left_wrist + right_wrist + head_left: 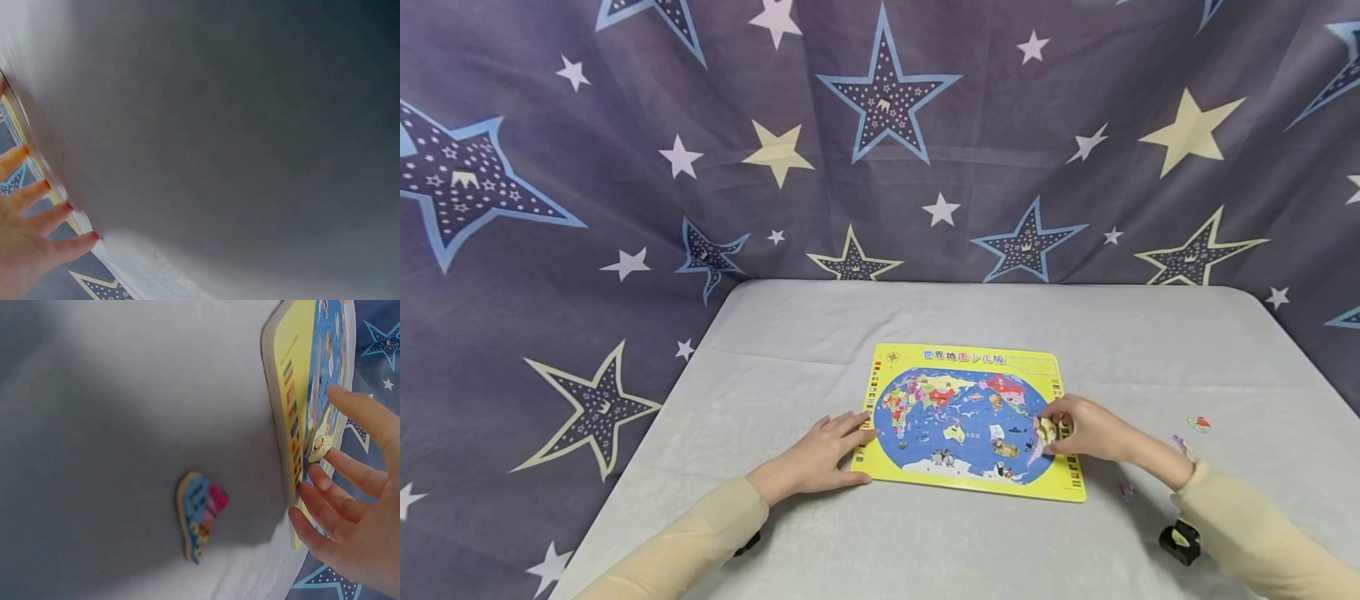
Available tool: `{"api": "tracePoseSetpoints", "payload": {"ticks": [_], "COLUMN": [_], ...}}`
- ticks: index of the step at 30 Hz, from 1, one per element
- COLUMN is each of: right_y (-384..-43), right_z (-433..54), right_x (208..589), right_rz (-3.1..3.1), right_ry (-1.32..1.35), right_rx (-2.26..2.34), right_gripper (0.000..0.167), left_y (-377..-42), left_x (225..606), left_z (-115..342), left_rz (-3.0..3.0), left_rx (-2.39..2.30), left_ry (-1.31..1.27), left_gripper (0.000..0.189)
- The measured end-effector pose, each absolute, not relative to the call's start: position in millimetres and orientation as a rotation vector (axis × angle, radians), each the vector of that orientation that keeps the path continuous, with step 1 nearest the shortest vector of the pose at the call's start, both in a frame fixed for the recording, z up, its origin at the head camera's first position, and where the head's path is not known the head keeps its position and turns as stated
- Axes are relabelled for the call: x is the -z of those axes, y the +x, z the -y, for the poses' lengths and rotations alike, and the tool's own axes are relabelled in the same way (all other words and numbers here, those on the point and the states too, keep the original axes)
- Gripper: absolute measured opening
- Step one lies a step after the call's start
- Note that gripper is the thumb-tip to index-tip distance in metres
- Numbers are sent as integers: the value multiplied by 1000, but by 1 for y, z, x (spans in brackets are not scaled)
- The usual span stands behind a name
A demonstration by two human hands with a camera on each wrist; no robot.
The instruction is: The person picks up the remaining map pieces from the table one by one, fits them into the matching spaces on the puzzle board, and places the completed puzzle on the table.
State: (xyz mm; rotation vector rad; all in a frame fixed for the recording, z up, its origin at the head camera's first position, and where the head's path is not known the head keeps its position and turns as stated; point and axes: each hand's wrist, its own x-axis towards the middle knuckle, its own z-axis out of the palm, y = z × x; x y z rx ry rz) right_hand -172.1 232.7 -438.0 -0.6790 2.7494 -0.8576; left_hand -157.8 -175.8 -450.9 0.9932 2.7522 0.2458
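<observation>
A yellow-bordered world map puzzle board (973, 492) with a blue ocean lies flat on the table. My left hand (823, 454) rests at its left edge with fingers spread, the fingertips over the border. At the board's right side my right hand (1078, 429) pinches a puzzle piece (320, 442) between thumb and fingers. This piece is pale yellow with an orange figure on it, and it stands tilted over the right end of the map. Part of the piece is hidden by the fingers. Animal pictures, such as penguins, show along the lower map.
To the right of the board lie loose puzzle pieces: a red and green one (1198, 424), a slim purplish one (1183, 447) and a small one (1127, 492). A multicoloured wedge-shaped piece (200, 515) shows in the right wrist view. Behind the grey-covered table (790, 325) hangs a star-patterned curtain (925, 225).
</observation>
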Motion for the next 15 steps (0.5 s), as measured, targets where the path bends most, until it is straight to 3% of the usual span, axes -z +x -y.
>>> {"api": "tracePoseSetpoints", "payload": {"ticks": [15], "right_y": [-168], "right_z": [-228], "right_x": [445], "right_rz": [-2837], "right_ry": [-672], "right_rx": [792], "right_gripper": [47], "left_y": [-158], "left_x": [451], "left_z": [176], "left_rz": [-2755], "left_rx": [-257], "left_ry": [998], "left_gripper": [66]}}
